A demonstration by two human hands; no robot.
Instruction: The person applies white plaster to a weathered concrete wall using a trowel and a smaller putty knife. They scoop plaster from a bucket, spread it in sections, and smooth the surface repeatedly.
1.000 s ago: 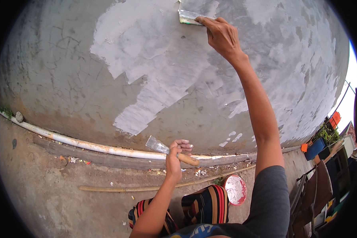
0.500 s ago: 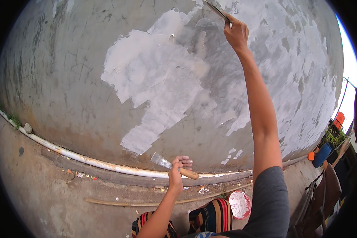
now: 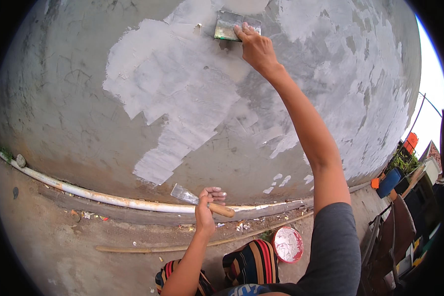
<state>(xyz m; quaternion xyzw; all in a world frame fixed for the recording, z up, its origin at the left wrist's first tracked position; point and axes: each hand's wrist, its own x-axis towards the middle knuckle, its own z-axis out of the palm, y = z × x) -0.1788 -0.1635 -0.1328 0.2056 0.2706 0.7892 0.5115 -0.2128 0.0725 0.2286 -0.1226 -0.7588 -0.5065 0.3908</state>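
High on the grey wall (image 3: 59, 113), my right hand (image 3: 261, 51) grips a flat rectangular metal spreading blade (image 3: 229, 26). Its fingers press on the blade's face, which lies flat or nearly flat against the wall. White filler (image 3: 153, 93) covers a wide, ragged patch below and to the left of it. Low down in front of the wall, my left hand (image 3: 204, 213) holds a putty knife (image 3: 222, 210) by its wooden handle. The knife's whitish, smeared blade points up and left, and several fingers of that hand are stretched out.
A red bucket (image 3: 277, 252) with white filler inside stands on the ground right of my knees. Along the wall's foot runs a white pipe (image 3: 118, 201), with a long bamboo pole (image 3: 148, 249) nearer to me. A blue container (image 3: 390, 182) and a brown board (image 3: 397, 232) are at the right.
My right hand has moved left and slightly down, and its blade has turned from edge-on to broadside on the wall. The whole view has shifted a little; my left hand still holds the putty knife.
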